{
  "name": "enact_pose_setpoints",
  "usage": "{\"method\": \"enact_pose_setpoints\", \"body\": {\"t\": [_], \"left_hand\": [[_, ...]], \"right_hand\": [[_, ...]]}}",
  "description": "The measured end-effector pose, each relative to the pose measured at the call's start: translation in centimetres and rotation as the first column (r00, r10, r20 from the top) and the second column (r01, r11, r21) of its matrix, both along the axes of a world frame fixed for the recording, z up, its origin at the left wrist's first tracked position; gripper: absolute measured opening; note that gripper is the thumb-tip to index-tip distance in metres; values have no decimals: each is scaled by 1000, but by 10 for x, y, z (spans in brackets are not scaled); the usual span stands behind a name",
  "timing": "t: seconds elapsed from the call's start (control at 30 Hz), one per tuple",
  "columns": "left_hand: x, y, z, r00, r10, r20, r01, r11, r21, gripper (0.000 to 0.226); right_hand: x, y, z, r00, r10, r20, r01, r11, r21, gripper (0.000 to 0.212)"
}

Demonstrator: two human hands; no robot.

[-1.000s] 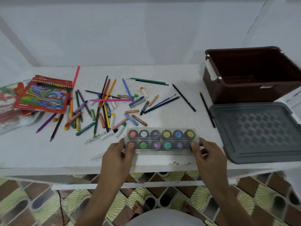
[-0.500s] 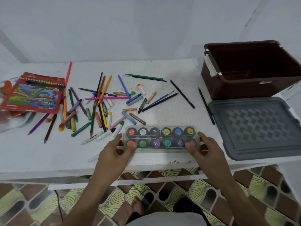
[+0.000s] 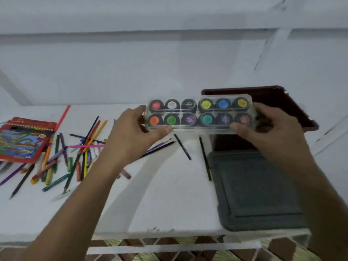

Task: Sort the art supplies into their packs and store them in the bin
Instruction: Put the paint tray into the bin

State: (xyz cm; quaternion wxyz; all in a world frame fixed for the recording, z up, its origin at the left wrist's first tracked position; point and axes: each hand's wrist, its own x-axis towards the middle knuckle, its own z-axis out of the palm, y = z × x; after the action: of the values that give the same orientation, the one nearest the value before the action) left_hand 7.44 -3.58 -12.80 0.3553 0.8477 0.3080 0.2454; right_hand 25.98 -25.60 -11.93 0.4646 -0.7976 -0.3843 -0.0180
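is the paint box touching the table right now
Apart. The head view shows the paint box lifted clear of the table, with the left hand and right hand gripping its ends.

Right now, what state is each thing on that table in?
Paint pot case: closed, lifted off the table, held level at both ends.
Left hand: grip on the case's left end.
Right hand: grip on its right end.
Brown bin: open, lid off.
Grey lid: flat on the table.
Pencils and crayons: loose, scattered.
Red pencil pack: lying flat.
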Motion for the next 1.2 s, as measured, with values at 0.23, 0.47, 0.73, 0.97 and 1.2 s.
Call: {"method": "enact_pose_setpoints", "body": {"t": [0.23,0.47,0.73,0.97,1.2], "left_hand": [[177,-34,22,997,-75,-10,76,997,29,31],[257,-53,-20,972,-67,-226,70,998,7,30],[287,-54,-53,885,-37,-464,13,998,-56,53],[301,-50,-73,820,5,-572,36,997,61,46],[306,-50,-86,754,64,-654,74,981,182,47]], "right_hand": [[153,-17,34,990,-135,37,139,979,-152,32],[214,-19,-9,976,-195,-96,159,941,-297,25],[222,7,-42,989,-146,-6,120,840,-530,40],[224,27,-54,988,-152,-1,100,658,-746,42],[229,31,-66,981,-181,-70,53,596,-801,51]]}}
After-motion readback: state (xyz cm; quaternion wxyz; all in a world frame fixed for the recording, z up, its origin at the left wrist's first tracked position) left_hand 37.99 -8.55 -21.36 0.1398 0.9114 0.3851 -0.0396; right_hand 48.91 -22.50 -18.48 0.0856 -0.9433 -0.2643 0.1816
